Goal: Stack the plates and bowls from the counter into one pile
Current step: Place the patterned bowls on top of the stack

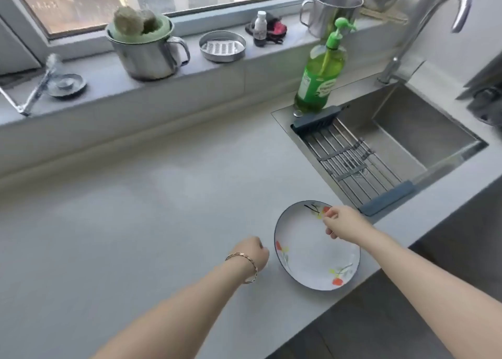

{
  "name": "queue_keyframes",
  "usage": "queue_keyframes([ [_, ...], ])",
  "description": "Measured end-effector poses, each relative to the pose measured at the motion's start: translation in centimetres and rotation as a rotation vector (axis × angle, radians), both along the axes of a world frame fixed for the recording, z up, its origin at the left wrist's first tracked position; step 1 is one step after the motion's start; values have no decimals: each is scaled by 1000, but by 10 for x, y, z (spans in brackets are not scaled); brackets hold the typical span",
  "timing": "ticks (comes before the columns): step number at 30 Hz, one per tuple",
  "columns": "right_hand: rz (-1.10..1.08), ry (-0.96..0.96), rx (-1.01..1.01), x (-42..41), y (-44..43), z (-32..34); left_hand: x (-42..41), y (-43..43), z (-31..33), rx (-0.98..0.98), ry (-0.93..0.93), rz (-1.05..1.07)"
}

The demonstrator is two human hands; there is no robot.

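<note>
Just one plate (312, 252) at the counter's (135, 223) front edge, nothing stacked yet; right hand (345, 223) pinches its rim, left hand (254, 252) curled, empty.

**Flowered plate (312, 252) sitting between two hands**

Right hand (343, 224) is hovering over the plate's far rim with fingers curled, can't tell if it's actually gripping. Left hand (254, 252), bracelet (254, 267) on the wrist, is sitting fisted on the counter (135, 223), plate just to its right. Sink (407, 130) is lying just beyond the right hand.
</note>
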State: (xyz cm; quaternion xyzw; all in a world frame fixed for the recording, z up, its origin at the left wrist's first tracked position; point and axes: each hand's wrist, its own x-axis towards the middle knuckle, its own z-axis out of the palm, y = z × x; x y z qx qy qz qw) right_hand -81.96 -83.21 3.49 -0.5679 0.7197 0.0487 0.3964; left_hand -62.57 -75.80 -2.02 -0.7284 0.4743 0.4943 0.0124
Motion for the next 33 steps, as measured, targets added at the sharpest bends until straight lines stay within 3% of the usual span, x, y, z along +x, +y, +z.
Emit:
queue_keyframes([
  [4,-47,-28,-12,-16,-12,-9,-32,-14,-11,97,205,216],
  [8,-36,-23,-16,-21,-22,-13,-37,-16,-19,86,283,313],
  [12,-54,-15,-87,-14,-31,-6,-15,-8,-20,38,343,388],
  [17,16,-23,-112,16,-39,3,46,17,5,-54,367,756],
  [27,456,-26,-99,168,-19,17,188,98,65,-326,457,1415],
  [33,714,-66,-164,298,42,37,274,196,105,-510,369,1550],
])
